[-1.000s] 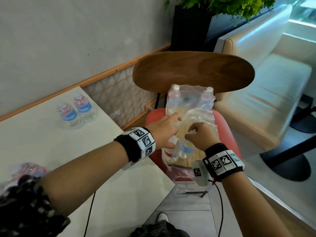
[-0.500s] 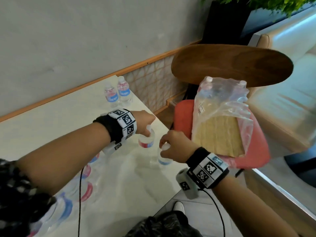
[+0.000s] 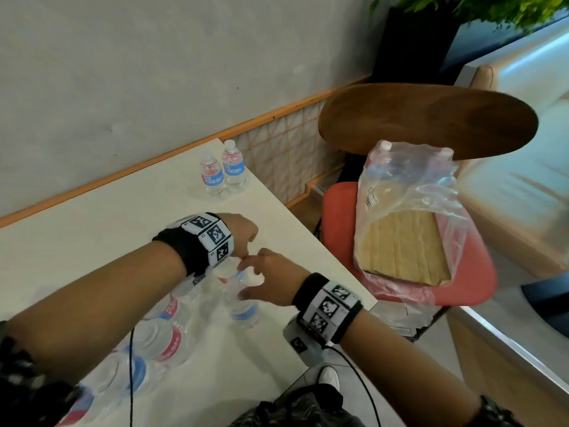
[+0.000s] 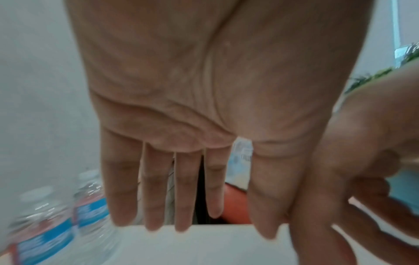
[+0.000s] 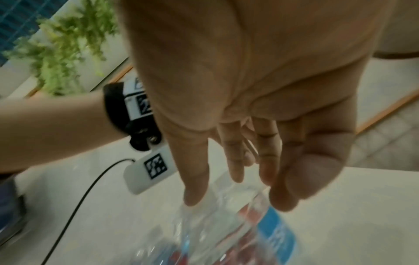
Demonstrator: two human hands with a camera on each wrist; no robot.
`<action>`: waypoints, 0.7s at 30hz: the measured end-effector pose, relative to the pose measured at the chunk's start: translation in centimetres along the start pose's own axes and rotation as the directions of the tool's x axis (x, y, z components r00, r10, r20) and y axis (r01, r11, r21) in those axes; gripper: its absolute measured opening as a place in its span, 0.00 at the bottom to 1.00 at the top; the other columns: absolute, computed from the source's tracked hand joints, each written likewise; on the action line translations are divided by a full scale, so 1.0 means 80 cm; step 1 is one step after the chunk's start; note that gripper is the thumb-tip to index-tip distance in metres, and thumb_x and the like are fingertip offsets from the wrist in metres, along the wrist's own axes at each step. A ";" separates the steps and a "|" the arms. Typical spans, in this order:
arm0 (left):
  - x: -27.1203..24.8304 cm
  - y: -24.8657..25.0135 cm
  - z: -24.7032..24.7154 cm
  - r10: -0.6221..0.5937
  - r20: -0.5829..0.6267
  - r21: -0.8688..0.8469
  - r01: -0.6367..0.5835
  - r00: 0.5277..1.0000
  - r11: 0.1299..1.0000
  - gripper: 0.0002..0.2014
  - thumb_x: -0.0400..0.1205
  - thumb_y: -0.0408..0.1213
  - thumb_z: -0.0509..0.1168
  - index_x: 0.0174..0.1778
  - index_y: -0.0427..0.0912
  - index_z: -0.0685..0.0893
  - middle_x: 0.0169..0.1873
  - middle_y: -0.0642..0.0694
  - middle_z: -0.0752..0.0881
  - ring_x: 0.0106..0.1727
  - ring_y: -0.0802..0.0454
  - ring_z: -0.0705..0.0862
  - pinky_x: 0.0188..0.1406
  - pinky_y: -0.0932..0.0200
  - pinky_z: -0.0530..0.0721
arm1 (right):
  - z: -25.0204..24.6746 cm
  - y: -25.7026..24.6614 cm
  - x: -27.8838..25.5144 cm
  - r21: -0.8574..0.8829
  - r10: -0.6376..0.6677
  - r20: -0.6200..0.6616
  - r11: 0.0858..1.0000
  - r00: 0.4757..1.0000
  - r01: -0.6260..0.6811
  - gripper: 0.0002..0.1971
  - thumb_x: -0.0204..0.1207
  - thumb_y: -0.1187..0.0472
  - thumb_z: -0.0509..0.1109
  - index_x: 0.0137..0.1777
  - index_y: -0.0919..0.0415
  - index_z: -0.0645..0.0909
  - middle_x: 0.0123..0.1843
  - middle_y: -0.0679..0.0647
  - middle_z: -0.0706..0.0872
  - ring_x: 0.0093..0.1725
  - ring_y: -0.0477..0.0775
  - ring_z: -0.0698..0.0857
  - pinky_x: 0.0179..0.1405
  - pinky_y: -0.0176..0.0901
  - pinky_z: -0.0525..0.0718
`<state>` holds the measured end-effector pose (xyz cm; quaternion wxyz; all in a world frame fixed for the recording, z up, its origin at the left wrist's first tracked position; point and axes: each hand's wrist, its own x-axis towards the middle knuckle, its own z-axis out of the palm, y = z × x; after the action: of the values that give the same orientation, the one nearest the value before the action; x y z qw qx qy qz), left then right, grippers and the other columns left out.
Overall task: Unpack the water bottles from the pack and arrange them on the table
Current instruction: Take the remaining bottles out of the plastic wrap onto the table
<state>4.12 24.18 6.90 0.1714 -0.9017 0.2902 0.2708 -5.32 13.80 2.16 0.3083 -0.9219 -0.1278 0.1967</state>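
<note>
Bottle under the right hand: clear plastic, blue label, upright on the white table, near the table's edge. Right hand sits over its top, thumb and fingers spread loosely around the neck; whether they touch the plastic cannot be told. In the right wrist view the fingers hang straight down with gaps between them, tips just above the bottle's shoulder.

Left hand: just beyond the right hand, farther from the person, above the table. Left wrist view shows its fingers extended and parted, holding nothing.

Cluster of bottles: upright on the table, beside the right hand on the person's side, largely under the left forearm; red and blue labels, blurred.

Pair of bottles: upright, touching side by side, well beyond the left hand at the table's far corner by the wall.

Pack: torn clear wrap with a cardboard tray inside, to the right of both hands, off the table, resting on the red seat of a chair with a wooden back. One white cap shows at the wrap's top; the contents are otherwise unclear.

Plant: green foliage, far beyond the chair.
</note>
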 end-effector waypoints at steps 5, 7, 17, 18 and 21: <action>0.031 0.069 -0.057 0.167 -0.283 -0.070 -0.194 0.945 0.979 0.16 0.81 0.43 0.64 0.64 0.43 0.79 0.63 0.43 0.79 0.62 0.44 0.79 0.57 0.53 0.78 | -0.073 0.090 -0.042 0.065 0.218 -0.146 0.975 0.965 -0.211 0.20 0.74 0.48 0.72 0.63 0.54 0.80 0.54 0.54 0.85 0.47 0.48 0.78 0.49 0.38 0.74; 0.053 0.106 -0.075 0.238 -0.360 -0.095 -0.290 0.902 0.952 0.14 0.80 0.43 0.65 0.59 0.44 0.82 0.63 0.44 0.78 0.62 0.44 0.79 0.57 0.52 0.78 | -0.093 0.131 -0.058 0.073 0.317 -0.198 0.948 0.927 -0.309 0.17 0.74 0.50 0.73 0.60 0.56 0.81 0.53 0.52 0.86 0.46 0.48 0.78 0.45 0.37 0.73; 0.151 0.276 -0.138 0.215 -0.510 -0.252 -0.384 0.833 0.888 0.27 0.76 0.28 0.65 0.71 0.43 0.68 0.70 0.41 0.70 0.69 0.38 0.73 0.59 0.44 0.79 | -0.146 0.308 -0.110 0.353 0.625 -0.352 0.778 0.697 -0.519 0.07 0.69 0.56 0.77 0.41 0.47 0.80 0.37 0.46 0.80 0.41 0.53 0.81 0.43 0.47 0.84; 0.156 0.280 -0.142 0.207 -0.515 -0.258 -0.381 0.832 0.888 0.25 0.77 0.24 0.61 0.70 0.43 0.70 0.66 0.39 0.75 0.65 0.37 0.77 0.56 0.44 0.81 | -0.152 0.317 -0.111 0.377 0.634 -0.362 0.770 0.683 -0.515 0.07 0.70 0.55 0.77 0.45 0.48 0.82 0.40 0.47 0.81 0.42 0.52 0.81 0.46 0.48 0.84; 0.162 0.278 -0.153 0.181 -0.572 -0.251 -0.381 0.800 0.890 0.18 0.81 0.23 0.55 0.64 0.43 0.76 0.53 0.39 0.85 0.53 0.39 0.84 0.40 0.53 0.76 | -0.163 0.341 -0.103 0.372 0.622 -0.386 0.781 0.681 -0.502 0.18 0.73 0.54 0.75 0.62 0.55 0.81 0.54 0.50 0.84 0.51 0.52 0.82 0.51 0.42 0.78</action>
<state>4.06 -4.31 5.60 -0.1241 -0.9022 0.4052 0.0797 -3.76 -17.11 -2.87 0.3615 -0.8907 0.2700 0.0561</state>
